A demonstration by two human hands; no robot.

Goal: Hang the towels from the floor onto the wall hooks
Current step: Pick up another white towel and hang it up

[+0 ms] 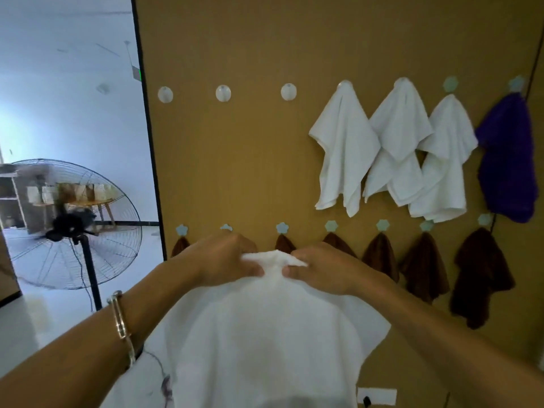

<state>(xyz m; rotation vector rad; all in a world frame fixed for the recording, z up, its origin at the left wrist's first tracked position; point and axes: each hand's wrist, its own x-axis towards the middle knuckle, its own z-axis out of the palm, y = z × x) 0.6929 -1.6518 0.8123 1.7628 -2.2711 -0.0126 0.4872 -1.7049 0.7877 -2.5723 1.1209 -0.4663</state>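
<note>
Both hands pinch a white towel at a gathered peak before the brown wall. The left hand and right hand are almost touching, fingers and thumbs curled into the cloth on either side of the bunch. Neither hand is spread, and each grips fabric and nothing else. A bracelet sits on the left wrist.

The towel is off the floor and on no hook yet. It is held in mid-air between the person and the wall, in front of the lower row, where brown towels hang from flower hooks.

The pinch looks deliberate: bunching a small point of cloth probably gives a hook something to catch. The three hung towels in the upper row drape from just such a point, beside a purple towel. Left of them, three round hooks stand bare above the hands — the likely targets, with a lift needed to reach them.

The peak points up and slightly toward the wall. From it the towel's long axis runs straight down, the cloth widening as it falls toward the camera. One corner flares out to the right, and the lower edge is out of frame.

A fan stands in the room to the left, and a socket is low on the wall.
</note>
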